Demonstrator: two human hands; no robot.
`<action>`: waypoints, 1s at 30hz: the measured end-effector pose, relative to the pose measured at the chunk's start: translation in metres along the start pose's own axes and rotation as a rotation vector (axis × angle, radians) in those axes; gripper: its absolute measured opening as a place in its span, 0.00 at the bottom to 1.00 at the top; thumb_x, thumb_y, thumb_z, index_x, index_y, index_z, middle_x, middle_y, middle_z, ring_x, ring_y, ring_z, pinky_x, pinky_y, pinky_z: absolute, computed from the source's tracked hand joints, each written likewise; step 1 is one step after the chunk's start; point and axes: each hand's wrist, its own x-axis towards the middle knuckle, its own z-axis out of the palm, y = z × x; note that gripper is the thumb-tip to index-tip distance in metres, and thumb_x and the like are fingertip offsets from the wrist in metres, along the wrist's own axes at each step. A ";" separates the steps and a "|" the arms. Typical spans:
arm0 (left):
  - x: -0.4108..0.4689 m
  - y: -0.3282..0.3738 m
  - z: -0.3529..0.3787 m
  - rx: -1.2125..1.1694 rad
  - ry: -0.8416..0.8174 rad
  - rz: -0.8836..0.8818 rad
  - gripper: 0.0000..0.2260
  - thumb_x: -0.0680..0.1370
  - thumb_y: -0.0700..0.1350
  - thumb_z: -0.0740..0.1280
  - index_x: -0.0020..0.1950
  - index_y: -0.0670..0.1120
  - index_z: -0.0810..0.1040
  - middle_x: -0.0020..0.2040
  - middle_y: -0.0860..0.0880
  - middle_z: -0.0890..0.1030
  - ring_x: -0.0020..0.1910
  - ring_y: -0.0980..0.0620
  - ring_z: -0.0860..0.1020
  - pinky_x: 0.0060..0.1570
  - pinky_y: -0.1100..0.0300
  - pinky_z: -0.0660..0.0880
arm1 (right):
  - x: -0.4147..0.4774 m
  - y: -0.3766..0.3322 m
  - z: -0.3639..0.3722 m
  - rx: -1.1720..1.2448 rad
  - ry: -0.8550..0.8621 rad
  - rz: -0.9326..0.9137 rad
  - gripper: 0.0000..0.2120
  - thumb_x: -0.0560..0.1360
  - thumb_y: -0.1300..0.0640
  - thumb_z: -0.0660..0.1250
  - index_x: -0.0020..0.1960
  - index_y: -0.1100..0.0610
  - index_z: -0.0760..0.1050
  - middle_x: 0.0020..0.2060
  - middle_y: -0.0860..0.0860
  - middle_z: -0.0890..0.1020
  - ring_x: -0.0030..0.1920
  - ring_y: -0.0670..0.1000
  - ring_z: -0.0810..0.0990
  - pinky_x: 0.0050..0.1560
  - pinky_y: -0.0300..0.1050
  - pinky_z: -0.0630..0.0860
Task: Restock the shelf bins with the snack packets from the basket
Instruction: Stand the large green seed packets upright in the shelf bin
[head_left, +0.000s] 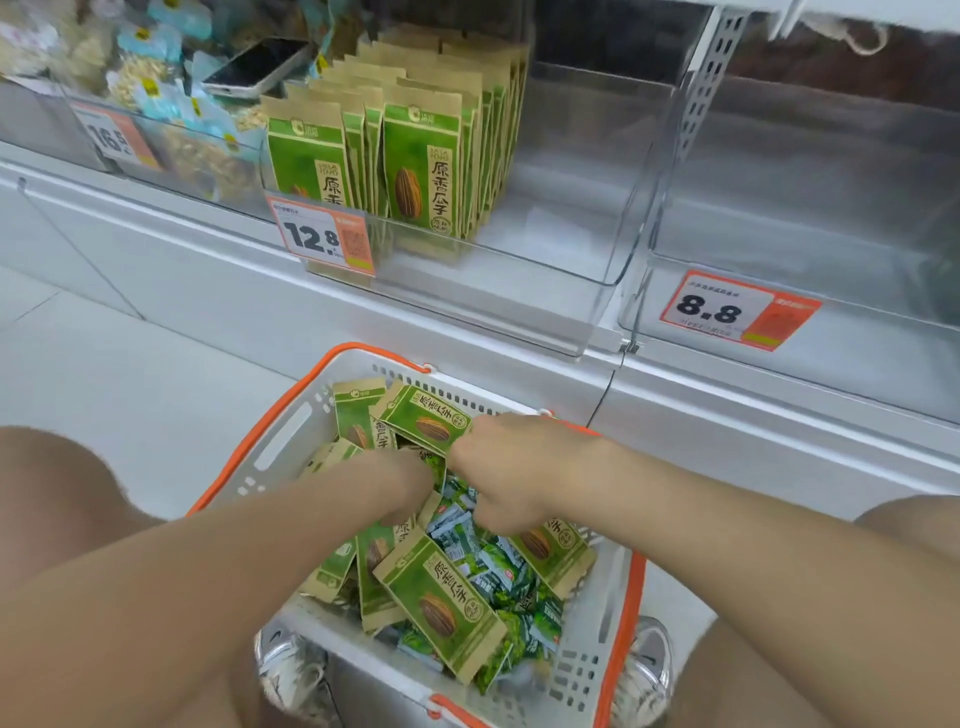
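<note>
The work is partly done. The middle bin (493, 291) holds two upright rows of shelved packets (421, 171) on its left side, and its right side is bare. The right bin (857, 312), with the 8.8 tag (727, 312), shows no packets. The basket (270, 462) on the floor has many green seed packets (441, 597) mixed with small green-white packets (498, 566), so much is left, I judge. Both hands are inside the basket, close together. The right hand (514, 467) has curled fingers and appears to grip a tilted packet (423, 425). The left hand (405, 483) reaches among the packets, and I cannot tell its grip. The mixed kinds need sorting. A phone (260, 67) lies on the snacks in the left bin (52, 124).
</note>
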 end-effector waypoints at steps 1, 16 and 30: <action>0.002 0.000 0.004 -0.005 0.010 0.002 0.14 0.81 0.33 0.65 0.67 0.38 0.77 0.62 0.43 0.77 0.54 0.46 0.74 0.58 0.54 0.77 | 0.001 -0.002 -0.001 -0.006 -0.001 -0.011 0.05 0.72 0.59 0.68 0.40 0.58 0.73 0.33 0.54 0.74 0.30 0.52 0.74 0.25 0.41 0.65; -0.023 -0.057 -0.025 -0.396 0.337 0.028 0.07 0.80 0.41 0.66 0.44 0.49 0.73 0.44 0.48 0.76 0.40 0.47 0.73 0.43 0.54 0.74 | 0.007 0.001 -0.030 0.060 0.124 0.074 0.11 0.67 0.63 0.70 0.32 0.58 0.67 0.31 0.54 0.69 0.28 0.54 0.72 0.22 0.39 0.64; -0.130 -0.088 -0.073 -1.746 1.071 0.248 0.10 0.81 0.47 0.72 0.54 0.40 0.83 0.46 0.40 0.87 0.43 0.47 0.86 0.39 0.55 0.82 | 0.003 0.015 -0.054 1.220 0.681 0.252 0.08 0.81 0.51 0.69 0.59 0.49 0.78 0.43 0.49 0.89 0.45 0.53 0.88 0.54 0.62 0.82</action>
